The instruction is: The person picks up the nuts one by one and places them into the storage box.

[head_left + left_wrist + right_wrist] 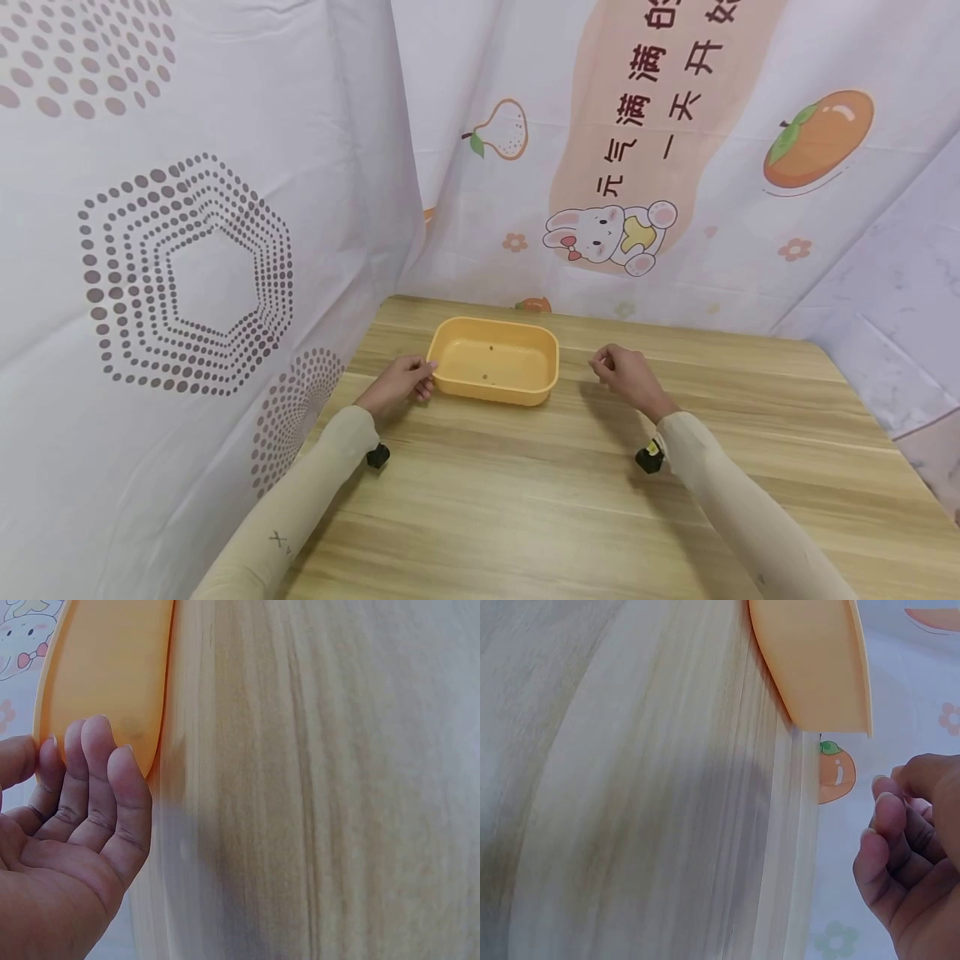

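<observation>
A shallow yellow plastic storage box (492, 392) with rounded corners stands on the wooden table near its back edge. Small dark spots mark its inner floor, and nothing lies in it. My left hand (401, 384) pinches the rim at the left end between thumb and index finger. In the left wrist view, the other fingers (94, 780) spread against the outside of the wall. To the right of the box, apart from it, my right hand (624, 375) hovers over the table with loosely curled fingers and nothing in them.
Wood-grain table (480, 500) runs towards me and to the right. A white printed curtain (480, 250) hangs behind its back edge, and another curtain (217, 333) closes off the left side. Small black devices (378, 456) sit at both wrists.
</observation>
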### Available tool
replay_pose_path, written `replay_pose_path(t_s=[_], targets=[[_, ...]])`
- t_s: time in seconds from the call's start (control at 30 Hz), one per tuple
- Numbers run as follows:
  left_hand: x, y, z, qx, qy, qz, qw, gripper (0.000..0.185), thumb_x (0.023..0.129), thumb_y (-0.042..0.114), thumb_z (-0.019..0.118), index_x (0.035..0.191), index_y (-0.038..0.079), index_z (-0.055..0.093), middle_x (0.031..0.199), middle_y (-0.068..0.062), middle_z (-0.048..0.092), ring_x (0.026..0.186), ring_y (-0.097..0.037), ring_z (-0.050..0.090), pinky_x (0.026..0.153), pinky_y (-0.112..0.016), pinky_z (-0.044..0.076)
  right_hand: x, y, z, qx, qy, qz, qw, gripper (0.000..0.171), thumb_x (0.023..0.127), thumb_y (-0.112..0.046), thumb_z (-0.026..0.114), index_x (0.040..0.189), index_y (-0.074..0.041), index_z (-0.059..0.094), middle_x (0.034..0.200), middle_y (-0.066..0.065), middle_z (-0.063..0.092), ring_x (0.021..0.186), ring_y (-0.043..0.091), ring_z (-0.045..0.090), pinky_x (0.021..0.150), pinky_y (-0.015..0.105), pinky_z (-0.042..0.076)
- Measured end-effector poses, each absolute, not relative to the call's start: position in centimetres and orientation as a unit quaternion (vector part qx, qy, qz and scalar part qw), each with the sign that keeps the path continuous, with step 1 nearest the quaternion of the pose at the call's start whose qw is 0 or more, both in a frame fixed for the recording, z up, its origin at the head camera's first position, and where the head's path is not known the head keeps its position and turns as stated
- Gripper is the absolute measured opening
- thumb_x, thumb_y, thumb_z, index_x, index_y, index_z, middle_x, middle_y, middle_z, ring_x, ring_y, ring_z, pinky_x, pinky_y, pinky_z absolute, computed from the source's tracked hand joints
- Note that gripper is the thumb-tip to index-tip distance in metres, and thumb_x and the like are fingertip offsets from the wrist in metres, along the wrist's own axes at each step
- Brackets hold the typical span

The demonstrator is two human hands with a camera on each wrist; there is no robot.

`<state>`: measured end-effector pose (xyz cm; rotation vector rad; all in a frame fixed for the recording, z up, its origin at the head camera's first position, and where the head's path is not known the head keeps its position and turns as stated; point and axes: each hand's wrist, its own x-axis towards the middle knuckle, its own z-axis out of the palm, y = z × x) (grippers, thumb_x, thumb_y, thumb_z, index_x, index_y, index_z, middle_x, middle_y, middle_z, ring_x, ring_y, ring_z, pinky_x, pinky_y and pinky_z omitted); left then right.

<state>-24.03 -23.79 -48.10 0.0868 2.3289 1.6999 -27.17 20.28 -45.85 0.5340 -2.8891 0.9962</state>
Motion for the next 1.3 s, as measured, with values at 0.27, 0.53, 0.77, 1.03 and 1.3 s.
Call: replay_pose_path(t_s=[0.27,0.53,0.77,1.03,1.3], targets=[[-23.9,-23.8,-47.7,0.031,0.796,0.588,0.141,0.034,0.110,0.024,0.053,0.101,-0.008,0.059,0.096,-0.022,0.065,0.077,-0.023,0.065,0.077,-0.042,0.060,-27.3,19.7,-45.8,0.181,-0.926,0.331,0.012,0.019,0.106,-0.020,0.058,0.106,-0.002,0.065,0.075,0.009,0.067,0.059,0.016,0.058,0.051,0.029,0.049],[-24.1,-23.9,-48.2,0.029,0.797,0.589,0.132,0.034,0.109,0.028,0.055,0.099,-0.004,0.060,0.091,-0.014,0.065,0.074,-0.019,0.064,0.071,-0.033,0.059,-27.4,19.0,-45.6,0.184,-0.925,0.332,0.000,0.019,0.107,-0.021,0.058,0.106,-0.003,0.064,0.077,0.014,0.068,0.058,0.017,0.057,0.051,0.031,0.050],[-23.9,-23.6,-47.7,0.021,0.798,0.587,0.134,0.033,0.109,0.029,0.055,0.099,-0.002,0.061,0.091,-0.013,0.065,0.075,-0.020,0.064,0.072,-0.032,0.059,-27.5,18.6,-45.6,0.190,-0.924,0.332,0.004,0.019,0.107,-0.020,0.059,0.106,-0.002,0.064,0.076,0.011,0.067,0.057,0.016,0.057,0.050,0.031,0.050],[-24.0,-23.6,-47.6,0.022,0.800,0.584,0.135,0.034,0.109,0.029,0.054,0.100,-0.003,0.062,0.091,-0.013,0.066,0.075,-0.020,0.065,0.071,-0.032,0.059,-27.4,17.9,-45.3,0.187,-0.925,0.329,-0.004,0.020,0.107,-0.021,0.057,0.107,-0.003,0.064,0.076,0.010,0.067,0.058,0.016,0.058,0.051,0.031,0.050],[-24.0,-23.7,-47.8,0.028,0.801,0.584,0.132,0.034,0.109,0.029,0.055,0.099,-0.003,0.061,0.091,-0.013,0.066,0.075,-0.020,0.065,0.071,-0.033,0.059,-27.3,17.4,-45.3,0.188,-0.924,0.332,-0.005,0.018,0.107,-0.020,0.057,0.106,-0.003,0.064,0.078,0.013,0.068,0.058,0.016,0.058,0.052,0.030,0.051]])
